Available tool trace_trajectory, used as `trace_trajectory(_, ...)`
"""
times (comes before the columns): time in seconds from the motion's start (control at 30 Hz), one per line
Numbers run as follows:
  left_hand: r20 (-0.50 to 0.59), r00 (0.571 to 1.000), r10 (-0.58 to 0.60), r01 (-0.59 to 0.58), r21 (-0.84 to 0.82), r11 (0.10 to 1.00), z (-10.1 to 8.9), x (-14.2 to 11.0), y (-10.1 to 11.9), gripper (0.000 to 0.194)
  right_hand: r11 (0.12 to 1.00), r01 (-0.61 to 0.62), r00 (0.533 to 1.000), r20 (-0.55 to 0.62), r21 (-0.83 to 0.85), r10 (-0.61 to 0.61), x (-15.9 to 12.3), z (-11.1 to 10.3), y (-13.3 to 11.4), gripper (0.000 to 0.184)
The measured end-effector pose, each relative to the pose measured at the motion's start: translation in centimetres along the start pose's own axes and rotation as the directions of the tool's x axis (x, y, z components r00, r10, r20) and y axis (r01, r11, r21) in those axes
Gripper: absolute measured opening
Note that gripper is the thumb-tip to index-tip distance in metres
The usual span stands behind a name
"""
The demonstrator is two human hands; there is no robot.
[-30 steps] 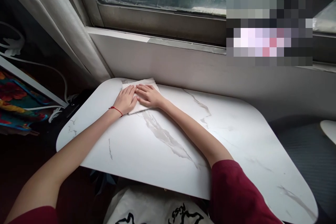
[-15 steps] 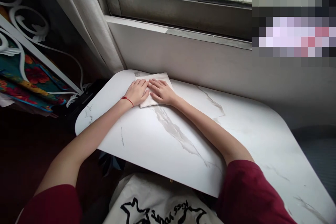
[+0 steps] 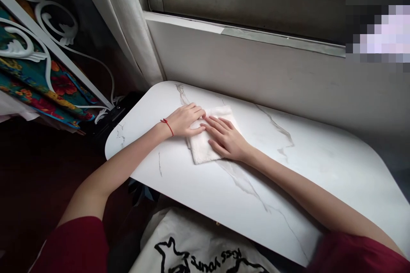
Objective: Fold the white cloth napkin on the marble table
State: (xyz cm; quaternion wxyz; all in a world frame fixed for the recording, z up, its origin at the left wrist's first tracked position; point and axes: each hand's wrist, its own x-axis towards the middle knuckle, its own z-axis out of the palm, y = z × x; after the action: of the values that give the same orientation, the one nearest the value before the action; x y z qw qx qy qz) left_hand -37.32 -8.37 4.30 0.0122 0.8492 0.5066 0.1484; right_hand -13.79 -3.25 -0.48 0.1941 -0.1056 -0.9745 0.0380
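Observation:
A folded white cloth (image 3: pixel 202 148) lies flat on the white, grey-veined tabletop (image 3: pixel 185 183). My right hand (image 3: pixel 229 140) rests palm down on the cloth with its fingers spread, covering its right part. My left hand (image 3: pixel 186 121), with a red string bracelet at the wrist, lies over the cloth's left edge. Its fingers are loosely bent and the thumb stretches onto the cloth. The fingertips of both hands nearly meet. Neither hand is wrapped round the cloth.
Behind the table stand a pale wall (image 3: pixel 243 72) and a window frame (image 3: pixel 250 8). A light curtain (image 3: pixel 128 21) hangs at the back left. White scrolled metalwork (image 3: pixel 57 47) and floral fabric (image 3: pixel 60 89) are at left. A printed pale cloth (image 3: pixel 179 230) is below the front edge.
Both hands have come back toward me and to the right over the tabletop, and the cloth has moved with them. The left hand now covers less of it. The view has shifted slightly.

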Motion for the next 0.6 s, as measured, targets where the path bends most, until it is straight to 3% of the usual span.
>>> trace_trajectory(0.13,0.069,0.997,0.035,-0.027,-0.111,0.993,-0.8,-0.2,0.7,0.022,1.0,-0.008,1.0,-0.007,-0.019,0.007,-1.3,-0.2,-2.7,0.053)
trace_trajectory(0.3,0.158,0.987,0.021,0.028,-0.3,0.954,-2.0,-0.8,1.3,0.018,0.996,-0.063,0.998,-0.021,-0.07,0.061,-2.3,-0.1,-7.8,0.058)
trace_trajectory(0.4,0.239,0.97,0.052,0.05,-0.4,0.915,-2.3,-0.9,1.6,0.026,0.996,-0.018,1.0,0.007,-0.092,0.019,-2.8,-0.2,-10.2,0.059)
trace_trajectory(0.6,0.374,0.926,0.046,0.153,-0.483,0.862,-2.2,-0.7,2.0,0.038,0.996,0.069,0.998,0.007,-0.052,-0.069,-2.6,-1.0,-10.5,0.057)
